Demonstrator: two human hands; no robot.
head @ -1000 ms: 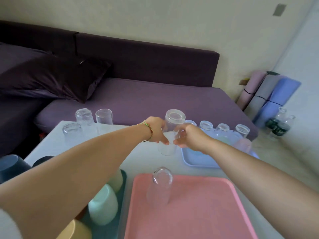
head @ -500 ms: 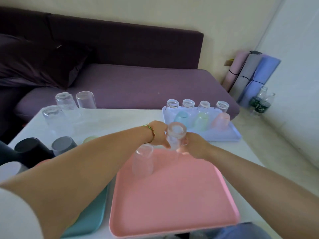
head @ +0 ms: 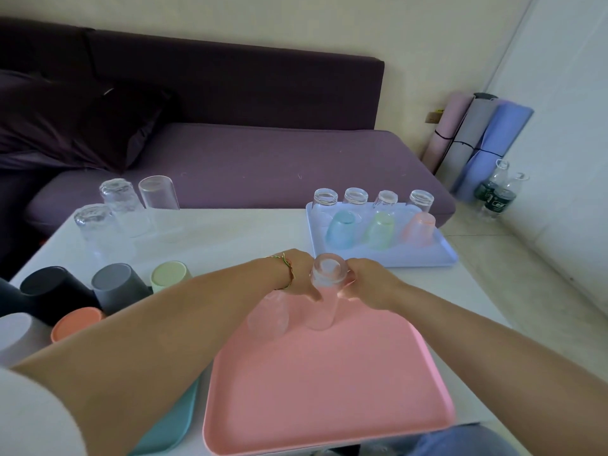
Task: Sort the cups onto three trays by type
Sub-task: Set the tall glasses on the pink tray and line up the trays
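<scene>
- Both hands meet in the middle of the frame, clamped on one tall clear glass [head: 324,307]. The left hand [head: 297,274] curls its fingers against the glass's left side, and the right hand [head: 371,284] wraps it from the right.
- The tall clear glass stands upright but inverted (thick base up, mouth down). Its mouth is at the far end of the pink tray [head: 329,390], which fills the lower middle of the frame.
- Just left of it on the same tray stands a shorter clear glass [head: 268,319], also inverted and partly hidden by the left wrist. I cannot tell whether the two glasses touch.
- A thin bracelet [head: 288,271] circles the left wrist.
- Right of centre, a pale blue tray [head: 388,256] carries a back row of four small clear glasses [head: 355,195]. In front of them is a row of three tinted cups [head: 378,230] in blue, green and orange, all mouth down.
- At the upper left, three clear glasses [head: 123,202] stand inverted on the bare white table [head: 230,232].
- At the left edge is a group of opaque cups [head: 115,287] (black, grey, pale green, orange, white), mouth down.
- A teal tray [head: 174,422] shows under the left forearm at the lower left. Whether all the opaque cups stand on it cannot be told.
- Across the top of the frame is a purple sofa [head: 263,159].
- At the right, rolled mats [head: 473,139] lean on the wall, with two bottles [head: 496,192] beside them.
</scene>
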